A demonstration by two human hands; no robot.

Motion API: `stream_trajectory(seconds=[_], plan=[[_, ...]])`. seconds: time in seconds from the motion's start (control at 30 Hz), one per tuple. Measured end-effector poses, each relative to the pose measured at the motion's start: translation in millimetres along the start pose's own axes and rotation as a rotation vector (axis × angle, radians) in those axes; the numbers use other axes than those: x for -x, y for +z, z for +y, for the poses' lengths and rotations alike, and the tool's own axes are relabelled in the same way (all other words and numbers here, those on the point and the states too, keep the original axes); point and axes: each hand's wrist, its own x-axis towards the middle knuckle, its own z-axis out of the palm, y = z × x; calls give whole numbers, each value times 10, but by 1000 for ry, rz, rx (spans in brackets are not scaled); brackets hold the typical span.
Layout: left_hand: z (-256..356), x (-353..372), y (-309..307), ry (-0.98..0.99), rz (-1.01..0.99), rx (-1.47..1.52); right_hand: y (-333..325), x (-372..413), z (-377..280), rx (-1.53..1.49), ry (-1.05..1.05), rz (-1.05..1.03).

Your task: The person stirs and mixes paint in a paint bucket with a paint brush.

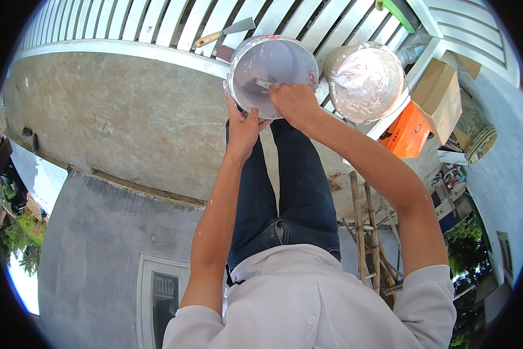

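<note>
A round bucket (pixel 232 87), its rim and wall smeared with white and grey, is tilted so that its pale grey inside shows. My left hand (pixel 245 125) grips the bucket at its near left rim, with the thumb over the edge. At the right of the opening, my right hand (pixel 293 103) is closed around a tool with a pale, flat end (pixel 263 84) that reaches into the bucket. The tool's grip is hidden in my fingers. Just right of the bucket stands a second, white-crusted bucket (pixel 367 84) with a crumpled whitish covering on top.
A scraper with a wooden handle (pixel 208 39) lies on the white slats (pixel 151 23) behind the bucket. To the right are an orange box (pixel 406 132) and a cardboard box (pixel 436 87). A bamboo ladder (pixel 359 227) is at the lower right.
</note>
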Motion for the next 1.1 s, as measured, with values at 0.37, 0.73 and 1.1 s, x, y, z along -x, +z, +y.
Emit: stream_trajectory(seconds=[0.37,0.73,1.1], plan=[[747,1219,-82,233,77,-3,-1381,991,-313,-591,236,376],[1295,2971,-328,575,311,110,-2508,1485,-1243,-672,-332,525],[920,3895,-1102,687,523,324,-2760,1347,-2390,-425,-676,369]])
